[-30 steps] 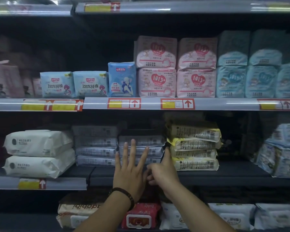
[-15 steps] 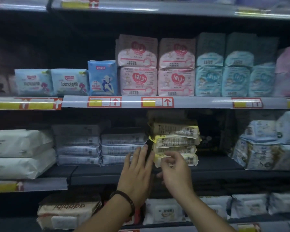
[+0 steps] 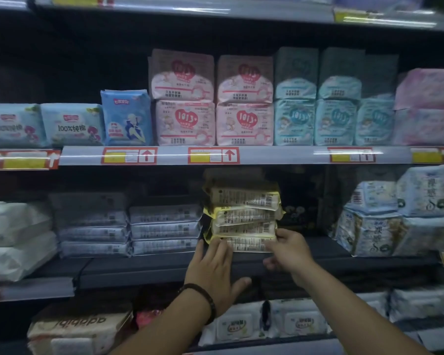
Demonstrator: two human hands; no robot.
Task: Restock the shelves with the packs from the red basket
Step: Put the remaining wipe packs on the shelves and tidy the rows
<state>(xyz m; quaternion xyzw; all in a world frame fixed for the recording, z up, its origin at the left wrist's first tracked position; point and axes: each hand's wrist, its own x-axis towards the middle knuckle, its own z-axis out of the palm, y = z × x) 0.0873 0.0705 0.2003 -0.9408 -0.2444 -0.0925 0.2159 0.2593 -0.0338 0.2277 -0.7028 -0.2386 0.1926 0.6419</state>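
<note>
Facing stacked yellow-edged packs (image 3: 244,216), barcodes outward: my left hand (image 3: 213,267) presses flat-fingered, my right hand (image 3: 290,249) pinches the bottom pack (image 3: 246,244).

The left hand (image 3: 213,267) is flat, fingers pointing to 12 o'clock. The right hand (image 3: 290,252), at its 3 o'clock, pinches a pack (image 3: 246,244).

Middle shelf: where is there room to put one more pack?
There is bare shelf between the yellow stack and the blue-and-white packs on the right, and a thin strip in front of the grey stacks. It is crowded left of the yellow stack, and the shelf above is packed all along.
</note>
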